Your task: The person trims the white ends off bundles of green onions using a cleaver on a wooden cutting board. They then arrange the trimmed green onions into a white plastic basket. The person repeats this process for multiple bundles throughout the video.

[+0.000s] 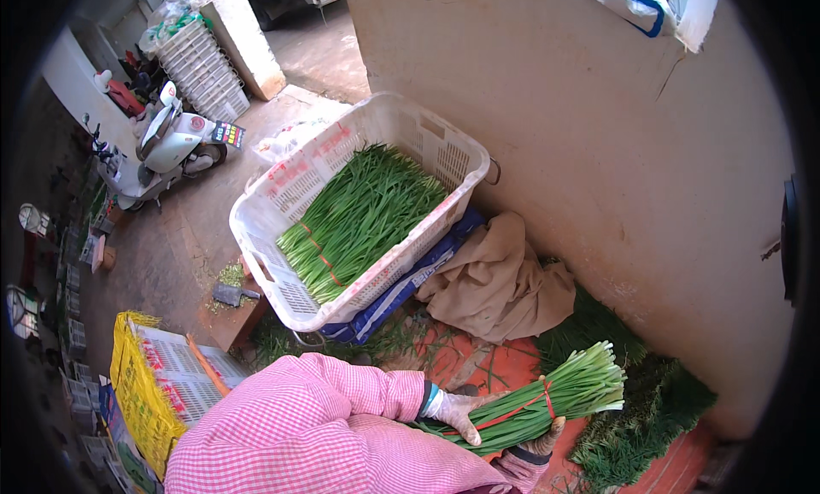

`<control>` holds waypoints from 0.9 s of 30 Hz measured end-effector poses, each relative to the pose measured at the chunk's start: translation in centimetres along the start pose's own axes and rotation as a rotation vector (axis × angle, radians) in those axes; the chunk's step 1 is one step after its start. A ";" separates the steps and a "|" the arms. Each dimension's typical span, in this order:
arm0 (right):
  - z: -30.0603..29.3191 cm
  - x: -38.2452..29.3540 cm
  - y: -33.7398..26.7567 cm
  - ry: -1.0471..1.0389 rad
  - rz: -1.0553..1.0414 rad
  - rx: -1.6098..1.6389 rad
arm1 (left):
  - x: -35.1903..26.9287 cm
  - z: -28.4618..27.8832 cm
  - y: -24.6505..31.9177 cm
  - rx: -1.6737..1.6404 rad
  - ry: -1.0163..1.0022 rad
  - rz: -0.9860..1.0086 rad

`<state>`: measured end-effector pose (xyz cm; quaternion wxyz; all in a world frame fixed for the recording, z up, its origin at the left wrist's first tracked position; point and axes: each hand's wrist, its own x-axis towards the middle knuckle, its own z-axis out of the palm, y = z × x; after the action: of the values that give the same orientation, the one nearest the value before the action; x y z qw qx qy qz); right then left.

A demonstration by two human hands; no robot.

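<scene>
Low before me, a bundle of long green chives with pale cut ends lies at a slant, a red tie around it. My left hand, gloved, grips it from the upper side, thumb over the leaves. My right hand, also gloved, holds it from below near the red tie; part of that hand is hidden behind the bundle. Farther off, a white plastic crate contains layered green chives, some tied with red bands. More loose greens lie beyond the bundle, against the wall.
A brown cloth is heaped beside the crate. The wall bounds the right side. At left are a crate with a yellow woven sack, a flat metal blade tool on a block, a parked scooter and stacked crates.
</scene>
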<state>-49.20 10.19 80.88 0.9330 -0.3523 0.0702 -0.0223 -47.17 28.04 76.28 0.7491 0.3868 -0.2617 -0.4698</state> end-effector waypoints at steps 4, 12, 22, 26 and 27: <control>10.3 -2.9 5.3 -0.093 -0.126 -0.160 | -15.7 -1.1 0.5 0.214 0.018 -0.270; 27.2 -3.8 13.0 -0.363 -0.170 -0.432 | -43.1 -2.0 20.2 0.618 0.787 0.173; 34.0 -10.9 21.1 -0.825 0.056 -0.794 | -37.8 3.8 20.8 0.751 0.525 0.803; 32.1 -11.5 20.3 -0.781 0.179 -0.634 | -35.9 5.8 19.8 0.481 0.582 0.735; 31.5 -11.3 19.9 -0.777 0.181 -0.632 | -35.3 6.0 19.3 0.489 0.614 0.717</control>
<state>-55.91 46.75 92.44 0.7363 -0.5919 -0.2486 0.2139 -56.87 63.10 94.59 0.7930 0.5559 -0.2481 0.0254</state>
